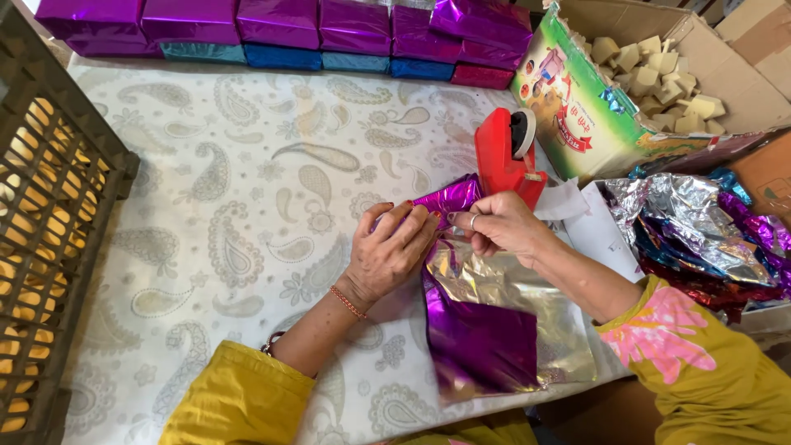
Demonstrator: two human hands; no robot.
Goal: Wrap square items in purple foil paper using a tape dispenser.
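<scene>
My left hand (389,254) presses down on a small block half wrapped in shiny purple foil (451,198) on the table. My right hand (501,224), with a ring on one finger, pinches the foil's edge right beside the left fingers. More purple and silver foil sheets (494,321) lie under my wrists. A red tape dispenser (504,156) stands just behind my right hand, almost touching it.
Wrapped purple, blue and red blocks (280,29) line the table's far edge. A cardboard box of pale unwrapped blocks (659,66) stands at the back right. Crumpled foil sheets (700,231) pile at the right. A brown plastic crate (49,214) stands at the left. The paisley tablecloth (231,206) covers the table.
</scene>
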